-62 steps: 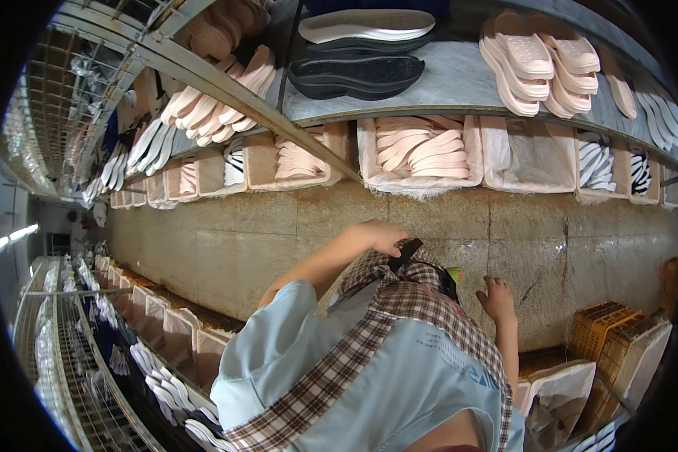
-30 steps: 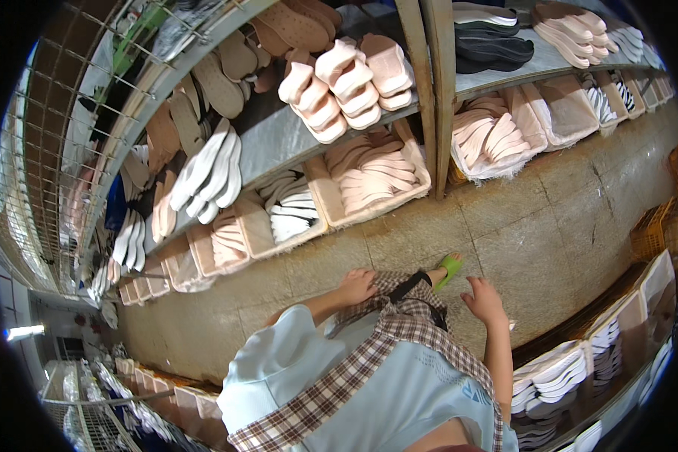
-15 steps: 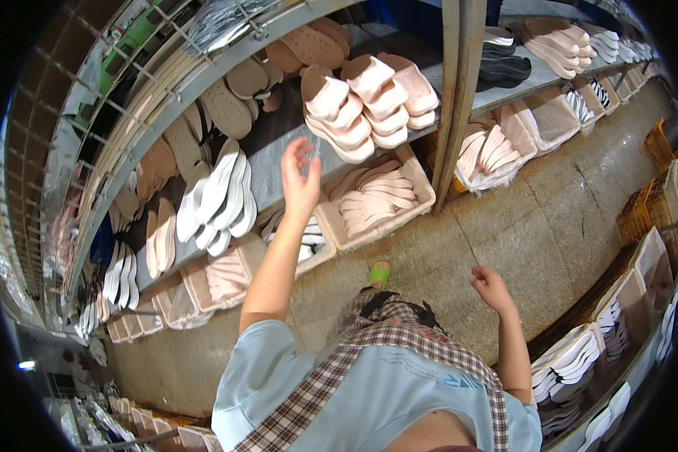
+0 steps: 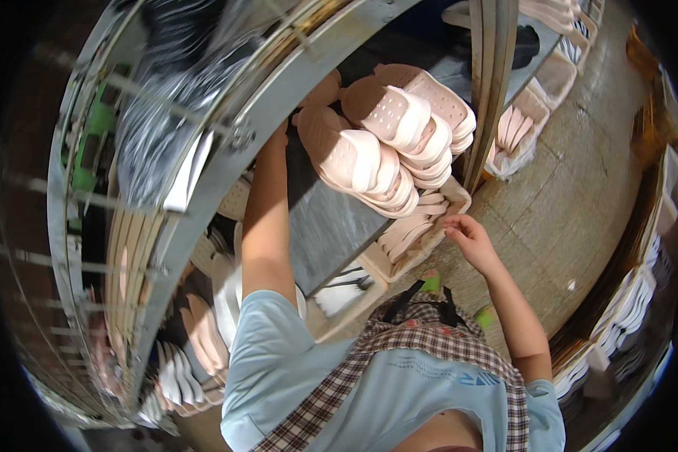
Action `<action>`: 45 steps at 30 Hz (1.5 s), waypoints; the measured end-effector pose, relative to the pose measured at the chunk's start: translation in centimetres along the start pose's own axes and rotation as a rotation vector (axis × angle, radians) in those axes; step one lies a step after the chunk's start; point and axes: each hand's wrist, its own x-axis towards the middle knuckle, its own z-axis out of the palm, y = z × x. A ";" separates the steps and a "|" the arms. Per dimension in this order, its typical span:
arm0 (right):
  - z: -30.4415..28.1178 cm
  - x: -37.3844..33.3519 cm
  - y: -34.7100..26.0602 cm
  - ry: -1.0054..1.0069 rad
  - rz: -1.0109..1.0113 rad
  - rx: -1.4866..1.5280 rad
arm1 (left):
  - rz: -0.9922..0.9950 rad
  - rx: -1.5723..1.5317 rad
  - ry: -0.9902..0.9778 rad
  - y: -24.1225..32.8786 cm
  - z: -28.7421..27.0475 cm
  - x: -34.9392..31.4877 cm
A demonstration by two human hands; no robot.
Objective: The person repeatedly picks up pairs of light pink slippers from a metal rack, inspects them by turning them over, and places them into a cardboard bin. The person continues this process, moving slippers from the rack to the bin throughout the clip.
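My left arm [image 4: 267, 218] reaches deep into the shelf, past the front edge of its grey board [image 4: 331, 218]. The hand itself goes out of sight behind the upper metal rail, so its fingers and anything in them are hidden. Just right of that arm, stacked pale pink clogs [image 4: 346, 154] with holes in their uppers stand in rows on the board. Further back, another pink clog [image 4: 322, 92] shows partly in shadow. My right hand [image 4: 468, 235] hangs in the air near a bin of pink pieces, fingers loosely bent and a little apart, with nothing visible in them.
Below the board, a lined bin [image 4: 459, 197] holds pink strap-like pieces. A rusty post [image 4: 490, 98] rises right of the clogs. The metal rail [image 4: 279, 105] curves overhead, with clear plastic wrapping [image 4: 166, 135] above. White soles [image 4: 175, 373] stand lower left; stacked crates [image 4: 652, 226] line the right.
I have come closer to the shelf. My left hand has gone from open above its front edge to deep inside, out of sight. My right hand has risen toward the pink bin.
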 end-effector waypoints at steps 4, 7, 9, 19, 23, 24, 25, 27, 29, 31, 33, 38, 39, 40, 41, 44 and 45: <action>1.1 -1.9 3.1 0.077 0.098 0.013 | -0.053 0.015 -0.244 -1.4 -0.3 4.6; 1.8 -2.9 5.2 0.120 0.175 0.032 | -0.085 0.090 -0.116 -1.9 0.2 5.9; 1.9 -3.7 6.5 0.138 0.183 0.043 | -0.031 -0.198 -0.169 -1.6 0.7 5.8; 1.8 -6.8 11.2 0.228 0.217 0.090 | 0.265 0.106 -0.010 1.6 7.0 6.5; 1.1 -8.9 11.5 0.290 0.257 0.101 | 0.388 0.535 0.144 1.2 7.2 7.9; 1.0 -9.3 11.7 0.311 0.311 0.086 | 0.255 0.425 0.184 1.4 7.2 7.7; 0.9 -9.7 11.8 0.301 0.292 0.071 | 0.301 0.303 0.201 1.8 7.4 7.3; 0.6 -10.8 12.0 0.320 0.328 0.043 | 0.298 -0.014 0.111 2.9 7.7 5.7; 0.4 -11.5 12.3 0.329 0.318 0.049 | 0.172 -0.149 0.065 4.3 7.7 3.8; 0.3 -12.1 12.5 0.314 0.329 0.051 | 0.066 -0.087 0.032 5.4 7.3 2.5; 0.3 -12.5 12.5 0.315 0.261 0.002 | 0.087 0.130 0.002 5.9 7.1 2.6; 0.5 -14.0 12.3 0.355 0.304 -0.128 | 0.173 0.151 -0.028 3.9 6.7 6.5; 0.5 -14.5 12.3 0.384 0.298 -0.146 | 0.192 0.085 -0.034 3.4 6.3 7.1; 0.4 -14.9 12.4 0.408 0.281 -0.138 | 0.124 0.039 -0.004 3.1 5.9 7.5; 0.4 -15.3 12.5 0.424 0.257 -0.100 | 0.205 -0.068 -0.052 3.0 5.4 7.7; 0.0 -16.7 13.1 0.457 0.265 -0.065 | 0.234 -0.258 -0.052 4.1 3.5 6.4; -0.1 -17.2 13.3 0.451 0.269 -0.079 | 0.231 -0.263 -0.028 4.8 3.0 5.4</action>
